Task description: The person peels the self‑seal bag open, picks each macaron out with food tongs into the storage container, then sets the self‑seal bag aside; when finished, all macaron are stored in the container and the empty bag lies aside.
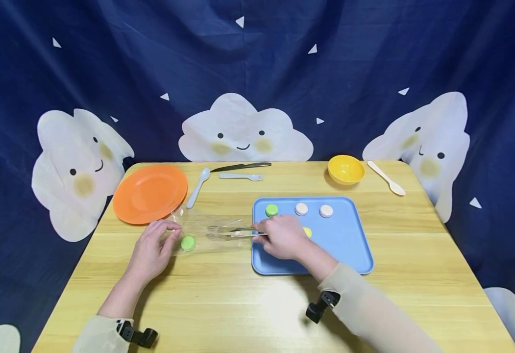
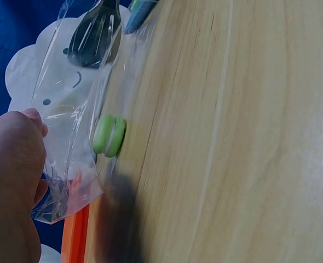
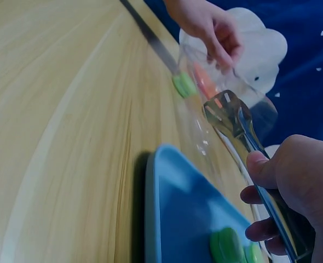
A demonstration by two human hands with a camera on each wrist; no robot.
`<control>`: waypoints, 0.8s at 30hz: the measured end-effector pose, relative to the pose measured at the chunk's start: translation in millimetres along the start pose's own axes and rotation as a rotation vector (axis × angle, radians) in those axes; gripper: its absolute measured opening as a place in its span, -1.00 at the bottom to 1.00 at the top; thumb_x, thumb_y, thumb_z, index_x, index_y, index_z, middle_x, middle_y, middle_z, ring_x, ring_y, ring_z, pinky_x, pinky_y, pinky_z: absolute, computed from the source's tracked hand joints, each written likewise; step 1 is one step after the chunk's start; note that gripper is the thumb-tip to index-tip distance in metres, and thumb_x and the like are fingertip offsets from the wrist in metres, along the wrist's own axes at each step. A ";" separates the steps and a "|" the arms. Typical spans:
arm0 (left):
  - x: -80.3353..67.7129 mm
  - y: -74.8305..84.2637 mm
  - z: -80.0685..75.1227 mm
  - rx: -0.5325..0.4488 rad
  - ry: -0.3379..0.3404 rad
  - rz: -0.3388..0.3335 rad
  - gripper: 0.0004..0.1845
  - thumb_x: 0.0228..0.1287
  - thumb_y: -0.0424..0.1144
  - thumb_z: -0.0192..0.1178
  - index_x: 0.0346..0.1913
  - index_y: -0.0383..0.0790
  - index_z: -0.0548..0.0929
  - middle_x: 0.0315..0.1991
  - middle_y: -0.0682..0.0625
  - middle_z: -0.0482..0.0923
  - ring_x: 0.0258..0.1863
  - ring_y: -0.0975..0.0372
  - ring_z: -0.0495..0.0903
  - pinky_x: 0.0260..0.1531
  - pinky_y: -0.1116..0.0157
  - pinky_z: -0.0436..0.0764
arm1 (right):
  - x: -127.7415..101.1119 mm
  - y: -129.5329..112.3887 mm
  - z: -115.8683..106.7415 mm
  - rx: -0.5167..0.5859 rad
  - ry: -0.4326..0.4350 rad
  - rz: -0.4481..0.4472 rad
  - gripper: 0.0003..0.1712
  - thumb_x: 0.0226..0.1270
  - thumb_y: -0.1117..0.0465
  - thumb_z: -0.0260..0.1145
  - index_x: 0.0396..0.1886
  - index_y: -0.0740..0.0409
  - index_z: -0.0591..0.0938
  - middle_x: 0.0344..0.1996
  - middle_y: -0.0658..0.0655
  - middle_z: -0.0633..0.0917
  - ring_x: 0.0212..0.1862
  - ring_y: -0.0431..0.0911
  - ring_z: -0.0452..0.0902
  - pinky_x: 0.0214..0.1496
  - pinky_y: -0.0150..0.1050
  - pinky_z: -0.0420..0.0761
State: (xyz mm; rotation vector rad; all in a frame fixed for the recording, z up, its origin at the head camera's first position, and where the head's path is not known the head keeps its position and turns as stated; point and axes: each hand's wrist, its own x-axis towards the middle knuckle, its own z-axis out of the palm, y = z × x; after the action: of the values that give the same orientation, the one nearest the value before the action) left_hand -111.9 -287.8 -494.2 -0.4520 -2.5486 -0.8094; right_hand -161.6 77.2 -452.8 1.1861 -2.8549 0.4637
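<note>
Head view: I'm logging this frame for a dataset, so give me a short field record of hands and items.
left hand: pinches clear plastic bag at its end
right hand: grips metal tongs, tips inside bag
in bag: green macaron
blue rectangular tray: one green, two white, one yellow macaron

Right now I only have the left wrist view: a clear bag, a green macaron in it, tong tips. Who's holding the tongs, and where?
Observer: The right hand grips the tongs over the left edge of a blue tray.
Operator: What's on that tray?
Observer: One green macaron, two white macarons, and a yellow one partly behind the hand.
Operator: Are the tongs carrying anything?
Observer: No, the right wrist view shows the tips empty inside the bag.
</note>
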 end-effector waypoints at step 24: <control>-5.1 -5.3 7.0 -0.140 0.064 0.073 -0.81 0.32 -0.58 0.36 -0.13 -0.27 0.72 -0.14 -0.05 0.72 -0.04 0.09 0.63 0.14 0.49 0.44 | 51.6 -38.9 27.5 -0.099 -0.121 -0.049 -0.77 0.52 -0.13 0.35 -0.20 -0.12 0.66 -0.36 -0.14 0.68 -0.38 -0.16 0.61 -0.47 -0.22 0.51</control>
State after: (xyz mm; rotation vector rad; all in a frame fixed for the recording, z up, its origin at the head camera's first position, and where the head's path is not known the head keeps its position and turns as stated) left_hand -111.8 -288.5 -504.3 -0.5504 -2.4114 -0.9639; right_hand -168.6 7.9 -462.2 1.3060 -2.9007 0.2546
